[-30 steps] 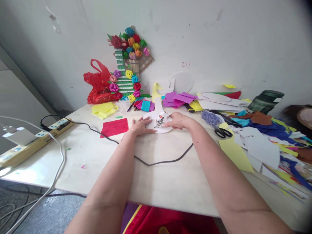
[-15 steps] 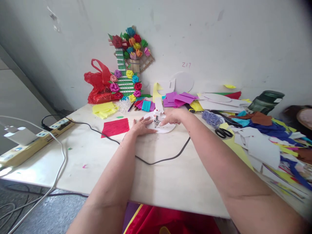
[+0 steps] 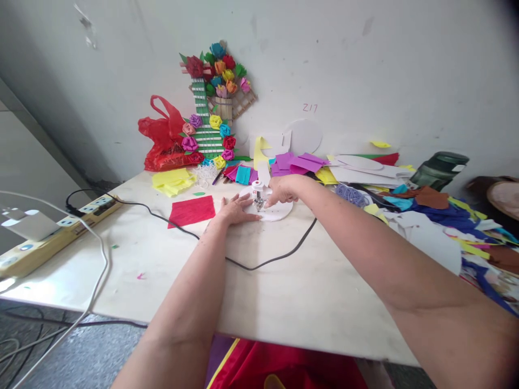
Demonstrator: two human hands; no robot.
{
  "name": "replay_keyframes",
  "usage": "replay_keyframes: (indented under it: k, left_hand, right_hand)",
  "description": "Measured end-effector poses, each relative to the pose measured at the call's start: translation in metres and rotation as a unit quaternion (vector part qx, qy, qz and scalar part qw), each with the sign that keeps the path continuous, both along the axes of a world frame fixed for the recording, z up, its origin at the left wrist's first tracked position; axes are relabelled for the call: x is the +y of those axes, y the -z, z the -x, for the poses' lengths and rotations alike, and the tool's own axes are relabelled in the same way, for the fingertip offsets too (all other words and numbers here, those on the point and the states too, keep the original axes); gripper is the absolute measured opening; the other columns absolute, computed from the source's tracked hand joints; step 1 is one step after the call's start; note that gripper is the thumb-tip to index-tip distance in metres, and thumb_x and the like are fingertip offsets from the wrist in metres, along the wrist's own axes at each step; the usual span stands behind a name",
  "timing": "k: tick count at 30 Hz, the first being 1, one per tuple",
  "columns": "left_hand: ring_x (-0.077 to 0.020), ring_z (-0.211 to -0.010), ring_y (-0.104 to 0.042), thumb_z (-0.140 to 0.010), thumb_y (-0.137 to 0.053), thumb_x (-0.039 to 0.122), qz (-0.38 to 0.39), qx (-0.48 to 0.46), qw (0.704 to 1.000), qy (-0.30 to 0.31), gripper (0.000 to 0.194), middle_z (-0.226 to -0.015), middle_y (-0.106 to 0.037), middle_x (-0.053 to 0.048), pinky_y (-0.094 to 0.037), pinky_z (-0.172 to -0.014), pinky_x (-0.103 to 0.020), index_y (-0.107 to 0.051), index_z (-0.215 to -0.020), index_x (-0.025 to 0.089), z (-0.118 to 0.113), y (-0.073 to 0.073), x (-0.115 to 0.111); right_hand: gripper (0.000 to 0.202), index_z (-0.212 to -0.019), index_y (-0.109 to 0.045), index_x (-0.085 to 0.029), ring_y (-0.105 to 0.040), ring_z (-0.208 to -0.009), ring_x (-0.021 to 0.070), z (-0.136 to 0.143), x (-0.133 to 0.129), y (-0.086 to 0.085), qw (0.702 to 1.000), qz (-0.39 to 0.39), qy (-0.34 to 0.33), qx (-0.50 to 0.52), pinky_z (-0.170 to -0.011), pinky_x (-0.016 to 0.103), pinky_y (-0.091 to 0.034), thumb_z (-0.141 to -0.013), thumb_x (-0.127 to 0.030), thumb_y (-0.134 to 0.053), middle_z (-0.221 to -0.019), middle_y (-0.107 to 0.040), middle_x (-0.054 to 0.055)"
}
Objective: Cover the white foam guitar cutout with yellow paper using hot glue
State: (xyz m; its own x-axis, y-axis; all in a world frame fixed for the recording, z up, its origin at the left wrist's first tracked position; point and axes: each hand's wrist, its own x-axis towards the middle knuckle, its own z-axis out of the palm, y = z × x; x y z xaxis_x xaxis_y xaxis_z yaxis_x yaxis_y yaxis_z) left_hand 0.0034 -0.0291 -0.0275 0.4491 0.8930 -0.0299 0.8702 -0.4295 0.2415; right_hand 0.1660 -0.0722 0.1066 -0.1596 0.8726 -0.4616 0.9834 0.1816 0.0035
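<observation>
A white round disc (image 3: pixel 279 212) lies flat on the table in front of me. Upon it stands a small white and silver device (image 3: pixel 258 195). My left hand (image 3: pixel 235 209) rests on the disc's left side with its fingers spread. From the right, my right hand (image 3: pixel 284 189) grips the device, its fingertips by the metal lower part. A red paper rectangle (image 3: pixel 192 211) is just left of my left hand. Under my forearms passes a black cord (image 3: pixel 259 267).
Behind stand a green paper-flower craft (image 3: pixel 208 141) and a red plastic bag (image 3: pixel 164 135). A power strip (image 3: pixel 77 227) is at the left. Paper scraps (image 3: pixel 430 232), blue yarn (image 3: pixel 351 195) and a dark green bottle (image 3: pixel 440 172) are at the right.
The device has shifted slightly left and tilted a little with my right hand. My right forearm has swung across and now covers the black scissors. My left hand has stayed in place.
</observation>
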Motion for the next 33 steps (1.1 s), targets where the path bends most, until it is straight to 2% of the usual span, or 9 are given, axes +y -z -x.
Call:
replay_keyframes:
  k: [7, 11, 27, 33]
  left_hand:
    - [-0.0341, -0.134, -0.009, -0.066, -0.044, 0.074, 0.006, -0.004, 1.0, 0.003, 0.073, -0.147, -0.017, 0.008, 0.0, -0.101, -0.063, -0.035, -0.132, 0.043, 0.001, -0.003, -0.002]
    - [-0.0342, -0.134, -0.008, -0.066, -0.044, 0.074, 0.008, -0.002, 1.0, 0.0, 0.073, -0.147, -0.017, 0.008, 0.0, -0.101, -0.061, -0.036, -0.131, 0.043, 0.0, -0.003, -0.002]
    - [-0.0322, -0.134, -0.008, -0.063, -0.045, 0.075, 0.009, -0.012, 1.0, 0.002, 0.079, -0.147, -0.018, 0.006, 0.0, -0.101, -0.061, -0.033, -0.133, 0.041, 0.001, -0.004, -0.003]
    - [-0.0328, -0.134, -0.008, -0.064, -0.046, 0.074, 0.011, -0.016, 1.0, -0.004, 0.077, -0.147, -0.017, 0.008, 0.001, -0.102, -0.06, -0.031, -0.133, 0.044, 0.0, -0.004, -0.002]
  right_hand:
    - [0.043, -0.083, -0.059, -0.012, -0.051, -0.055, 0.0135, -0.005, 0.004, 0.0, 0.999, 0.015, 0.018, 0.028, -0.049, 0.024, -0.037, -0.064, -0.049, -0.068, -0.056, -0.048, 0.0]
    - [0.041, -0.084, -0.059, -0.012, -0.05, -0.055, 0.0129, -0.002, 0.004, -0.001, 1.0, 0.012, 0.011, 0.016, -0.05, 0.024, -0.038, -0.066, -0.048, -0.066, -0.056, -0.049, 0.0]
    - [0.044, -0.084, -0.059, -0.013, -0.048, -0.052, 0.0113, -0.007, 0.011, 0.003, 0.999, 0.022, 0.003, 0.024, -0.049, 0.024, -0.038, -0.064, -0.052, -0.067, -0.057, -0.049, -0.001]
    - [0.049, -0.086, -0.059, -0.012, -0.048, -0.052, 0.0114, -0.011, 0.012, 0.003, 0.999, 0.032, 0.008, 0.038, -0.049, 0.024, -0.038, -0.062, -0.053, -0.068, -0.056, -0.047, -0.002]
